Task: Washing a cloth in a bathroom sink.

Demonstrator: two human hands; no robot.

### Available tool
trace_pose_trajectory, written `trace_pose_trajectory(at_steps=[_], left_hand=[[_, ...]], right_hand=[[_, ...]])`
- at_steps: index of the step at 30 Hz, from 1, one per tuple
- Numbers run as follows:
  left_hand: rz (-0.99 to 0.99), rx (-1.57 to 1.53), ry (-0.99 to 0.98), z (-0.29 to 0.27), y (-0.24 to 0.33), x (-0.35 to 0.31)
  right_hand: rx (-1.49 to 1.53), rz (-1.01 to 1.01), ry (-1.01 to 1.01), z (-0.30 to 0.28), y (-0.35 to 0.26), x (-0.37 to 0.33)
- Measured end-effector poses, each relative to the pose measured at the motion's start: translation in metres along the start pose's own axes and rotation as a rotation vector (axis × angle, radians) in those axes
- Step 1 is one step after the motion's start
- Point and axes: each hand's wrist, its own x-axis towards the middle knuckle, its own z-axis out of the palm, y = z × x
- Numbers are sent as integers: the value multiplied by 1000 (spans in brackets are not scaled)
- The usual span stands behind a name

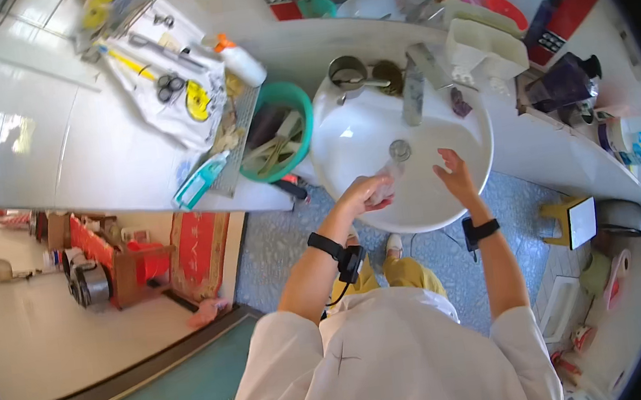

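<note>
My left hand (369, 193) is over the near left part of a white washbasin (441, 147), its fingers closed round a small clear, see-through item (391, 179) whose kind I cannot make out. Above the basin's right side, my right hand (456, 175) is empty, with fingers apart. Between and beyond the hands lies the round metal drain (399, 151). A faucet (413, 95) reaches over the basin from its far rim. On that rim sit a metal cup (347, 70) and a brown round item (387, 78) beside it. A small purple item (460, 103) rests at the right rim.
Left of the basin stands a teal bucket (305, 134) with several things inside. White containers (486, 47) line the back ledge under a mirror. A shelf at left holds scissors (169, 87) and a white spray bottle (243, 62). A stool (572, 223) stands at right.
</note>
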Motion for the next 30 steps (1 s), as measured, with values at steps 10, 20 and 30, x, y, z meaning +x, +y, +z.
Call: trace_pose_trajectory(at_steps=[10,20,30], left_hand=[[-93,-765,-718,113,15,-94],[328,157,-426,115,31,-93],[685,949,598,81,-53,19]], right_hand=[[1348,-262,-371,-31,-153,-30],[855,-172,-358,-72,-204,-31],[880,534,47,31,-47,16]])
